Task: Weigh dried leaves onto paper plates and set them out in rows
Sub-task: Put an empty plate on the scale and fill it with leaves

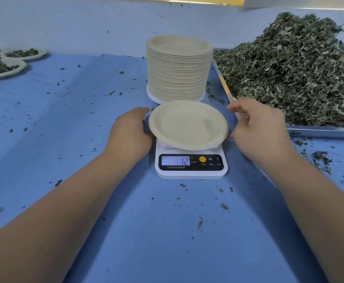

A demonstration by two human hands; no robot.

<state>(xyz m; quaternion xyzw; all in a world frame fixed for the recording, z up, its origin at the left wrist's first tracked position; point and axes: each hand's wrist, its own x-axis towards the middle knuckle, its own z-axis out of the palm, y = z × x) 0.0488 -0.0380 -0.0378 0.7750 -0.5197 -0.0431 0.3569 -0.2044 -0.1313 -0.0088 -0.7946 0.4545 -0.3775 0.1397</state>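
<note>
An empty paper plate (188, 124) sits on a white digital scale (191, 163) whose display reads 12 with a minus sign. My left hand (131, 131) holds the plate's left rim with curled fingers. My right hand (258, 127) hovers just right of the plate, fingers loosely bent, and holds nothing. A tall stack of paper plates (179, 68) stands right behind the scale. A big heap of dried green leaves (297, 70) fills a metal tray (322, 132) at the right.
Several filled plates (1, 67) lie at the far left edge of the blue-covered table (69, 139). Leaf crumbs are scattered over the cloth. The tray's corner lies close to my right hand.
</note>
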